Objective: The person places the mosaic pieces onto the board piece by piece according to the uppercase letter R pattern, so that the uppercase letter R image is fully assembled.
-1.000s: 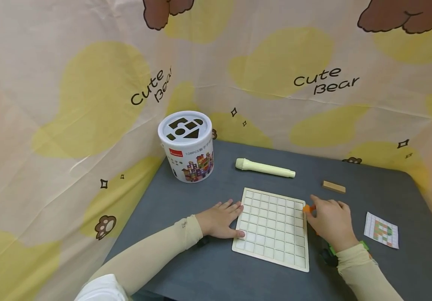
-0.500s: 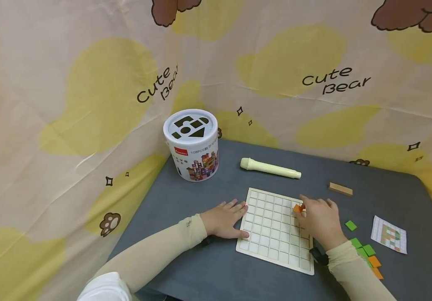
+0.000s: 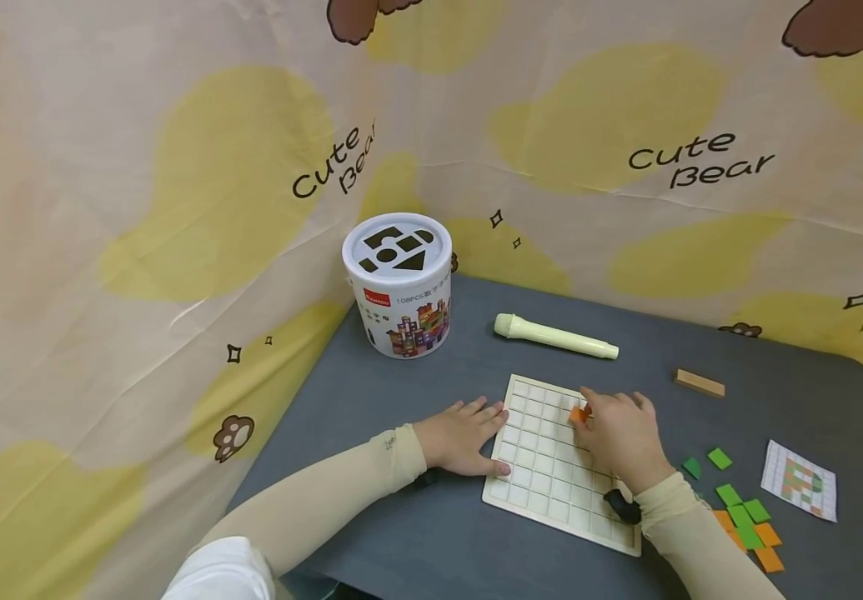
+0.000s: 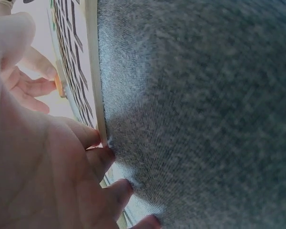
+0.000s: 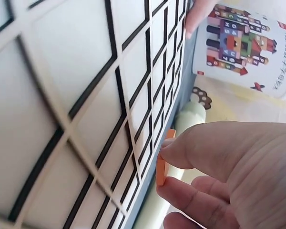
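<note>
A white board with a raised grid (image 3: 544,467) lies flat on the dark table. My left hand (image 3: 464,437) rests at its left edge, fingers spread and straight, the thumb over the rim; in the left wrist view the fingertips (image 4: 102,155) touch the board's side. Above the board's far right part, my right hand (image 3: 621,435) pinches a small orange square tile (image 3: 578,414). The right wrist view shows that tile (image 5: 163,160) between thumb and fingers, standing on edge and apart from the grid. Most of the board's right side is hidden by the right hand.
Several green tiles (image 3: 746,515) and orange tiles (image 3: 769,558) lie right of the board, near a printed pattern card (image 3: 800,480). Behind are a wooden block (image 3: 699,383), a pale green microphone-shaped stick (image 3: 555,337) and a white bucket with a shape-cut lid (image 3: 401,287).
My right hand has carried the orange tile leftward from the board's right edge to over the grid, uncovering the loose tiles. The left hand stays at the board's edge. The head view has shifted slightly.
</note>
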`<state>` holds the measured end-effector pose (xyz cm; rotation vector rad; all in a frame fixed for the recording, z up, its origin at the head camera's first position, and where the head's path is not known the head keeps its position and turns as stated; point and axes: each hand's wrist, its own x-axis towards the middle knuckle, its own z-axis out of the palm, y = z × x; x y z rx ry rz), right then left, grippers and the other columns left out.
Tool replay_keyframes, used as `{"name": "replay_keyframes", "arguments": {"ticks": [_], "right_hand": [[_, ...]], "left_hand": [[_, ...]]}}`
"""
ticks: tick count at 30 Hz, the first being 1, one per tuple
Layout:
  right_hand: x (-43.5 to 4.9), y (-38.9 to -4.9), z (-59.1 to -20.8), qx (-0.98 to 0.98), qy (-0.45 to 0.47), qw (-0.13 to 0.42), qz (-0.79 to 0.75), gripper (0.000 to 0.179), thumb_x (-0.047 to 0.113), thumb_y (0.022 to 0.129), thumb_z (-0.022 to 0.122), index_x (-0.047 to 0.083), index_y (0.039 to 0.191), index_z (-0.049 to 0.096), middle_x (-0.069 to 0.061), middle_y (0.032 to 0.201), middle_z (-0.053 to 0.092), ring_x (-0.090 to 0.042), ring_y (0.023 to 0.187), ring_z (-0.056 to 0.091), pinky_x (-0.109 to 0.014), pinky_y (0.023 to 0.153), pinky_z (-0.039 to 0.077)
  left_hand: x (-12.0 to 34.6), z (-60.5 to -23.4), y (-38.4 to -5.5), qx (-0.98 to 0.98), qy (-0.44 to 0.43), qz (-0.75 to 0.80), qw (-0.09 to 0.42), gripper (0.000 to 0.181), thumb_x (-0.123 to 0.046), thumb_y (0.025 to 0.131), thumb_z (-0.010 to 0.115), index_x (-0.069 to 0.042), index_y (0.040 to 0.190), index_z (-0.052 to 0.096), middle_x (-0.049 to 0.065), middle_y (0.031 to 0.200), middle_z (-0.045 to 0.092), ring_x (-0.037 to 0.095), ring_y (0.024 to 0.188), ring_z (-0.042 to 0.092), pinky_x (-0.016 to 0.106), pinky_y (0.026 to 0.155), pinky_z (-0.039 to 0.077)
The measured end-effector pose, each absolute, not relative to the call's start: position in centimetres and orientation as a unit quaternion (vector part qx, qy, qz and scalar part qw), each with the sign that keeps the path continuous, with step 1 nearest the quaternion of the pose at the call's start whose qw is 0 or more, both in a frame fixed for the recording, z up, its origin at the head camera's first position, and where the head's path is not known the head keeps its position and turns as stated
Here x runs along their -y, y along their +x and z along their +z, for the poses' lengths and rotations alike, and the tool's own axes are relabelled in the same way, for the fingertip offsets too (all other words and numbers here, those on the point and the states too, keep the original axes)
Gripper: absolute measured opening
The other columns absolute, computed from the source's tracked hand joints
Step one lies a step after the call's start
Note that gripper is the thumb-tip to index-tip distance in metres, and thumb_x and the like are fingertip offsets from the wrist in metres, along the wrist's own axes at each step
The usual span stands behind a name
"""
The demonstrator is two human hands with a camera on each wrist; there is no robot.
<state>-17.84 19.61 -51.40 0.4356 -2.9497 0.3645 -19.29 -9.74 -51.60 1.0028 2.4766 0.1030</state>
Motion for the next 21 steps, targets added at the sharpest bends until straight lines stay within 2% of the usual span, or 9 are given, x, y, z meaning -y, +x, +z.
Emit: {"name": "replay_keyframes", "arguments": {"ticks": [4, 12, 21], "right_hand": [[-19.1, -18.2, -51.6, 0.976, 0.163, 0.076, 0.12, 0.051, 0.019, 0.088, 0.089, -0.001, 0.132, 0.073, -0.009, 0.097, 0.079, -0.044, 0.101, 0.071, -0.078, 0.105, 0.035], [-17.8, -19.2, -51.7, 0.976, 0.187, 0.038, 0.109, 0.056, 0.02, 0.086, 0.087, -0.002, 0.135, 0.071, -0.009, 0.101, 0.079, -0.039, 0.1, 0.071, -0.077, 0.105, 0.037], [-17.1, -19.9, -52.3, 0.975, 0.194, 0.035, 0.103, 0.055, 0.018, 0.087, 0.087, -0.001, 0.136, 0.072, -0.01, 0.102, 0.08, -0.042, 0.103, 0.071, -0.077, 0.104, 0.037]], "left_hand": [[9.6, -51.6, -19.3, -0.9, 0.366, 0.036, 0.234, 0.099, -0.082, 0.1, 0.039, -0.019, 0.174, 0.016, -0.001, 0.179, 0.012, 0.026, 0.163, 0.009, 0.049, 0.129, 0.017], [9.4, -51.3, -19.4, -0.902, 0.36, 0.034, 0.236, 0.101, -0.083, 0.099, 0.039, -0.019, 0.173, 0.017, -0.002, 0.178, 0.012, 0.026, 0.163, 0.01, 0.048, 0.128, 0.018], [9.5, -51.6, -19.4, -0.904, 0.358, 0.031, 0.231, 0.101, -0.084, 0.099, 0.038, -0.019, 0.173, 0.018, -0.001, 0.178, 0.013, 0.026, 0.163, 0.011, 0.048, 0.128, 0.019]]}}
